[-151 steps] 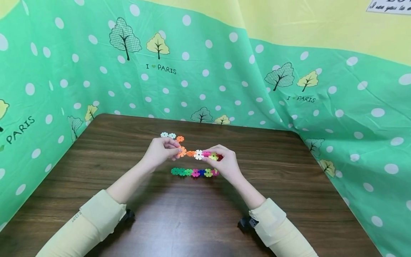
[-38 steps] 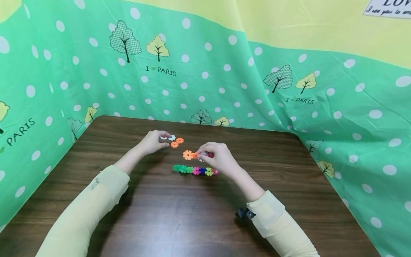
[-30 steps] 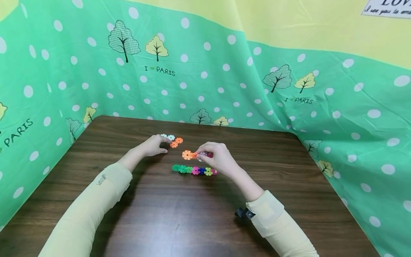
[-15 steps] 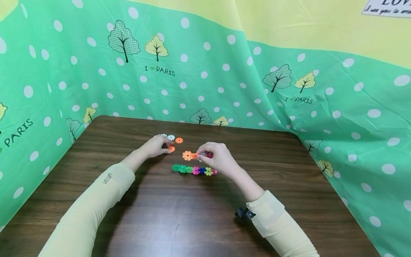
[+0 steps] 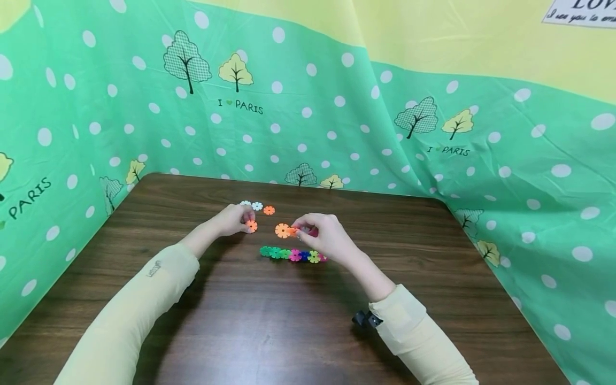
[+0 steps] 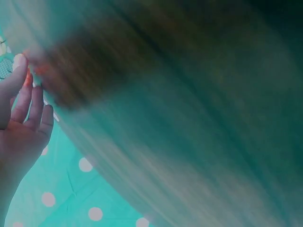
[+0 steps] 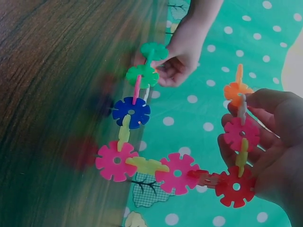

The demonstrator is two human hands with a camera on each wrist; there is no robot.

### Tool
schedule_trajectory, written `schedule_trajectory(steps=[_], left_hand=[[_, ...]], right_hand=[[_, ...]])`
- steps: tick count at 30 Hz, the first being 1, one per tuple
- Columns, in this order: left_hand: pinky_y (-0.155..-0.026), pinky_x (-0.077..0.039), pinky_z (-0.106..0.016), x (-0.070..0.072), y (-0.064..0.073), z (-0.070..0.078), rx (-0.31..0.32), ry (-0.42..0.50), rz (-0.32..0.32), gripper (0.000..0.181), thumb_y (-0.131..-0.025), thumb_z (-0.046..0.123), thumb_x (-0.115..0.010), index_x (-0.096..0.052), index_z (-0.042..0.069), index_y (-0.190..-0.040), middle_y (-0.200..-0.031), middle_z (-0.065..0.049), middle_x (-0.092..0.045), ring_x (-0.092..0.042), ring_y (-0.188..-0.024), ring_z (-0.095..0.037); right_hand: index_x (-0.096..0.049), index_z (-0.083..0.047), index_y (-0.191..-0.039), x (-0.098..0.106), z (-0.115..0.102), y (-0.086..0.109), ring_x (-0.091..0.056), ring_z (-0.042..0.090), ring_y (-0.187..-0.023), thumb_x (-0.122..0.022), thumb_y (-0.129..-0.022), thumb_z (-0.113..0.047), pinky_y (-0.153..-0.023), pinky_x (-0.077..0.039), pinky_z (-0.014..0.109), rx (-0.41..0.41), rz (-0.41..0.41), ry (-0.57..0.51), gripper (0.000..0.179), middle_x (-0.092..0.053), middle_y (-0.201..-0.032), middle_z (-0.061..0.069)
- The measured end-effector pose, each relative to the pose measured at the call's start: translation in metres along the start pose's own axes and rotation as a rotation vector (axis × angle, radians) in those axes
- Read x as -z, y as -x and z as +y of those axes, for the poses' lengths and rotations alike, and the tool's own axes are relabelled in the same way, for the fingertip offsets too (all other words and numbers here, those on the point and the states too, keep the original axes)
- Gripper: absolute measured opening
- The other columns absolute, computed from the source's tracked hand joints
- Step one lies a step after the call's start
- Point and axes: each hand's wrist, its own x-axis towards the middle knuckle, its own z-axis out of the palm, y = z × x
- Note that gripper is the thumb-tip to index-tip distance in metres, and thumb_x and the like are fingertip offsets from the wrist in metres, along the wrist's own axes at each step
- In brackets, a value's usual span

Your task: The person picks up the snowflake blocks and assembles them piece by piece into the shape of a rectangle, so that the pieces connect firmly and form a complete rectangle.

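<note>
In the head view my left hand (image 5: 233, 220) pinches a loose orange snowflake disc (image 5: 251, 226) between thumb and fingers. My right hand (image 5: 323, 235) holds one end of a chain of interlocked snowflake discs, just right of the left hand. An orange disc (image 5: 282, 230) forms that end of the chain, pointing left. The right wrist view shows the chain bending in a U: red disc (image 7: 235, 187), pink disc (image 7: 177, 173), blue disc (image 7: 131, 112), then the green discs (image 7: 142, 75) at its far end. Fingers partly hide the held section.
Two white discs (image 5: 257, 206) and another orange disc (image 5: 269, 210) lie on the brown wooden table (image 5: 269, 315) beyond the left hand. Green dotted cloth (image 5: 308, 128) hangs around the table's far and side edges. A black wrist device (image 5: 367, 320) sits at the right cuff.
My left hand let go of the chain's orange end, reached to the loose discs, then drew one orange disc nearer and pinched it. My right hand keeps its hold, almost still.
</note>
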Motion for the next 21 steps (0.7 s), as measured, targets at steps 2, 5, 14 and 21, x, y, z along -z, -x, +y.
schedule_trajectory(steps=[2, 5, 14, 21], left_hand=[[-0.072, -0.05, -0.036, 0.001, 0.001, 0.001, -0.003, 0.038, 0.019, 0.016, -0.081, 0.007, -0.073, -0.059, 0.008, -0.088, -0.082, -0.005, -0.064, -0.06, -0.08, -0.02], [-0.068, -0.051, -0.032, 0.004, 0.003, 0.003, -0.016, 0.087, 0.056, 0.011, -0.084, 0.005, -0.07, -0.059, 0.008, -0.087, -0.081, -0.004, -0.065, -0.061, -0.078, -0.017], [-0.062, -0.053, -0.028, 0.014, 0.016, 0.02, -0.045, 0.202, 0.193, 0.007, -0.085, 0.007, -0.07, -0.069, 0.008, -0.092, -0.079, -0.003, -0.07, -0.064, -0.067, -0.011], [-0.063, -0.055, -0.029, 0.021, 0.03, 0.039, -0.067, 0.267, 0.298, 0.004, -0.084, 0.01, -0.071, -0.069, 0.008, -0.087, -0.077, -0.002, -0.071, -0.067, -0.069, -0.014]], right_hand=[[-0.071, -0.012, -0.095, 0.0, 0.0, -0.001, -0.053, 0.013, -0.064, -0.065, -0.087, -0.01, -0.057, -0.049, 0.025, 0.007, 0.003, 0.002, 0.01, -0.066, -0.084, -0.005], [-0.071, -0.011, -0.096, -0.001, -0.001, -0.001, -0.054, 0.021, -0.064, -0.064, -0.087, -0.008, -0.055, -0.044, 0.023, 0.013, 0.005, 0.002, 0.012, -0.065, -0.084, -0.004], [-0.073, -0.014, -0.095, -0.003, -0.002, -0.002, -0.053, 0.012, -0.066, -0.074, -0.083, -0.019, -0.055, -0.045, 0.02, 0.001, -0.005, 0.008, 0.014, -0.068, -0.089, -0.004], [-0.073, -0.014, -0.093, -0.004, -0.002, -0.003, -0.05, 0.009, -0.065, -0.077, -0.079, -0.02, -0.055, -0.044, 0.021, 0.01, 0.005, 0.004, 0.016, -0.068, -0.087, -0.002]])
